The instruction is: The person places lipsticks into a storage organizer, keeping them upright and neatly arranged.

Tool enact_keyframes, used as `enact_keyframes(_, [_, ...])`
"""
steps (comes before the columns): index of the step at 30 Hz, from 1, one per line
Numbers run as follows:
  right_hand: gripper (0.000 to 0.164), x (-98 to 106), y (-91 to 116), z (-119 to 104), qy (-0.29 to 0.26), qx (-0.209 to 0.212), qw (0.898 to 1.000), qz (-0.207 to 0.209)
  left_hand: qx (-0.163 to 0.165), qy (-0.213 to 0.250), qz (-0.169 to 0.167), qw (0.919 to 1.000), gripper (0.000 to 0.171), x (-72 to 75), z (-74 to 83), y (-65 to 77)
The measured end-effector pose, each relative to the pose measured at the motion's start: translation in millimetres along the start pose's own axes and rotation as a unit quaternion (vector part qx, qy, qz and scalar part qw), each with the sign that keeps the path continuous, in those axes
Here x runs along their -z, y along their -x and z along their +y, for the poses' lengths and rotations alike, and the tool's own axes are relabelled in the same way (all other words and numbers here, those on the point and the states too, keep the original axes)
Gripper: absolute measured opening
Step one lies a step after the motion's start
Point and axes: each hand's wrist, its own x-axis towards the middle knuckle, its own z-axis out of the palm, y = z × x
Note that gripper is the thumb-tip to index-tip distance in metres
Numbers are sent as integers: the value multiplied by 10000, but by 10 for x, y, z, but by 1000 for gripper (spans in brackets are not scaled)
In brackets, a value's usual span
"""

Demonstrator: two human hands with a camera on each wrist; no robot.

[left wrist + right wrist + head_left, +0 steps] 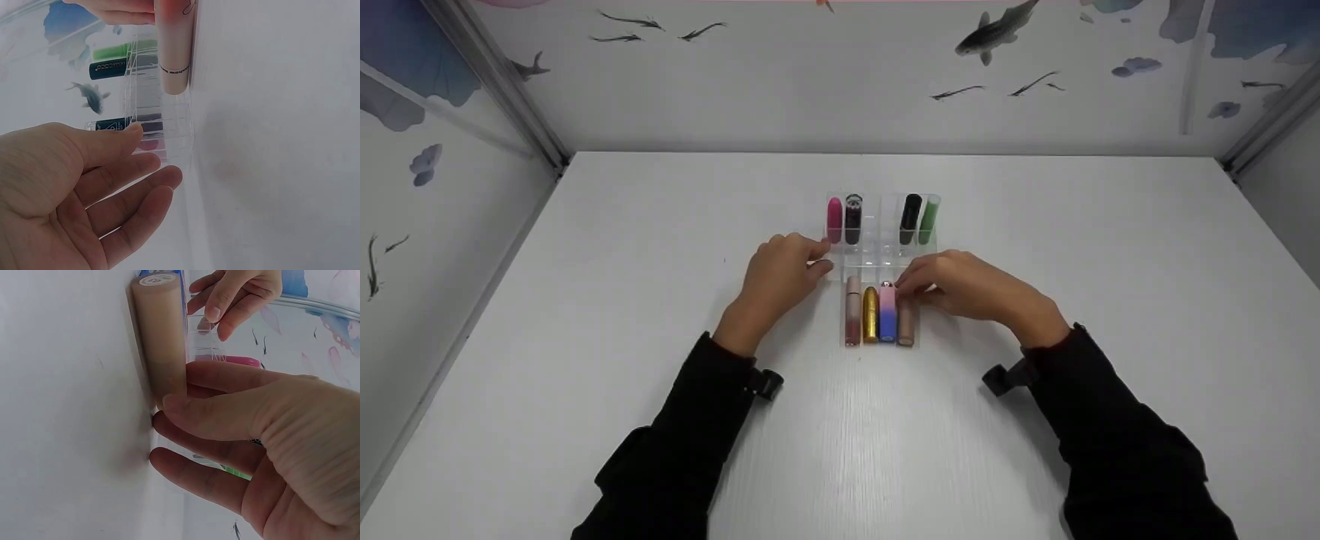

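A clear lipstick organizer (873, 255) stands mid-table. My left hand (784, 271) holds its left end between thumb and fingers, loosely curved in the left wrist view. In front of it lies a row: a clear-capped pink lip gloss tube (853, 315), a gold lipstick (871, 316), a pink-and-blue lipstick (887, 315) and a beige lip gloss tube (906, 326). My right hand (960, 283) pinches the beige tube's far end with thumb and index finger. In the right wrist view that tube (160, 332) lies against the thumb; its far tip is hidden.
In the organizer's back row are a pink lipstick (835, 219), a black tube with a clear cap (853, 219), a black lipstick (910, 219) and a green tube (929, 220). White panels (780, 90) with fish pictures border the white table (622, 247).
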Motion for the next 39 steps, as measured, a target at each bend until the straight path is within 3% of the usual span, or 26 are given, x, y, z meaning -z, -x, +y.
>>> enact_keyframes(11, [27, -25, -6, 8, 21, -133, 9999, -61, 106, 86, -36, 9999, 31, -6, 2, -10])
enact_keyframes(20, [30, -34, 11, 13, 217, 75, 9995, -196, 157, 77, -85, 9998, 32, -10, 8, -5])
enact_keyframes(27, [31, -28, 25, 22, 257, 294, 9990, -221, -42, -10, 86, 10000, 31, -29, -8, -5])
enact_keyframes(39, [31, 1, 43, 37, 110, 291, 9991, -304, 46, 90, 24, 9999, 31, -37, -20, -18])
